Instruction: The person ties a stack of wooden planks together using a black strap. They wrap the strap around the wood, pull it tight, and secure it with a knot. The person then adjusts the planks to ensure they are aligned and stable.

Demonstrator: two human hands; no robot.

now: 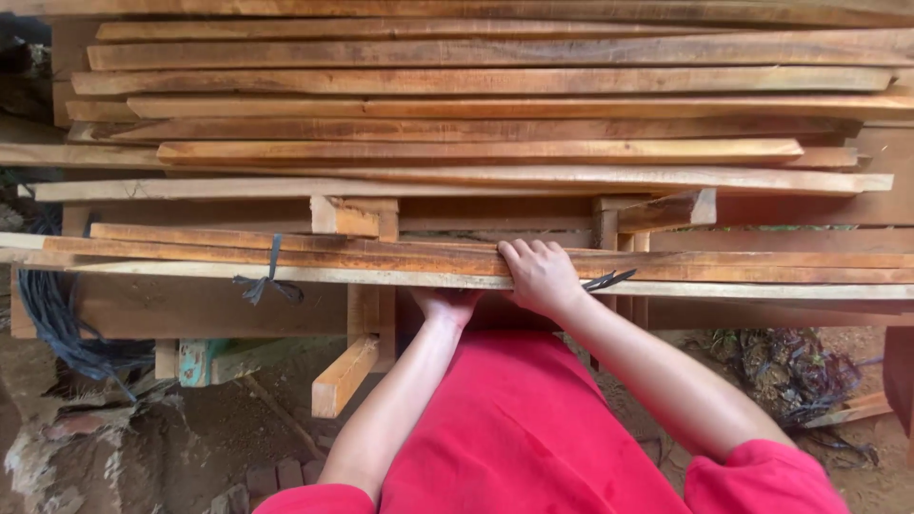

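Nearest the camera, bottom centre: red garment (519, 428), smooth cloth, filling the lower middle of the frame, with two bare forearms rising from its short sleeves.
Left hand (446, 305): reaches up under the front bundle; fingers hidden beneath the wood, so how far they curl cannot be told.
Right hand (541, 276): lies palm down on top of the front bundle, fingers curled over its far edge, gripping it.
Bundle of planks (286, 257): long thin rough-sawn boards, orange-brown with pale edges, running across the whole width at mid height; the hands meet it just right of centre.
Ties: a dark strip (269, 276) is knotted round the bundle at left, with loose ends hanging; another dark strip (609, 279) shows just right of the right hand.
Supports: squared pale wooden blocks (354, 217) sit under the upper stack; a short beam (345, 374) slants down below the bundle, left of the arms.
Ground: bare brown soil, lower left, with a coil of dark cable (57, 319) and a teal-painted piece (200, 360); a tangle of dark scraps (785, 366) lies at lower right.
Far stack (476, 105): many long flat boards laid in layers across the upper half, reddish-brown, uneven in length.
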